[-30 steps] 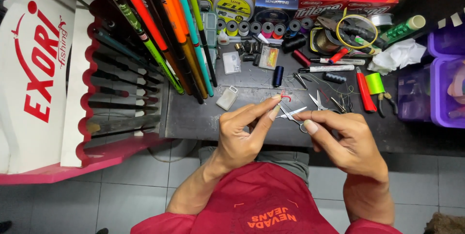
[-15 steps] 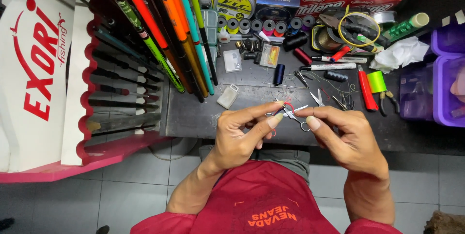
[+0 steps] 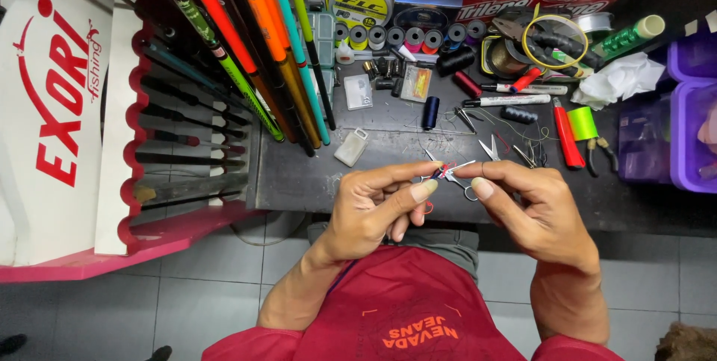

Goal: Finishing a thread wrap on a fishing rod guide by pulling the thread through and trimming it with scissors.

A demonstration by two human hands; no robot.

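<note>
Cluttered dark workbench (image 3: 314, 182), grey-tiled floor (image 3: 187, 294)

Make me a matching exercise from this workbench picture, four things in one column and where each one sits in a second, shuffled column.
Things:
1. small metal piece with red thread
2. crumpled white tissue
3. purple bins
4. bundle of bright fishing rods

Places:
A. far right edge of the bench
B. pinched between the left hand and right hand
C. leaning across the bench's left end
D. upper right of the bench, beside a green tube

Pairs: 1-B, 2-D, 3-A, 4-C
</note>
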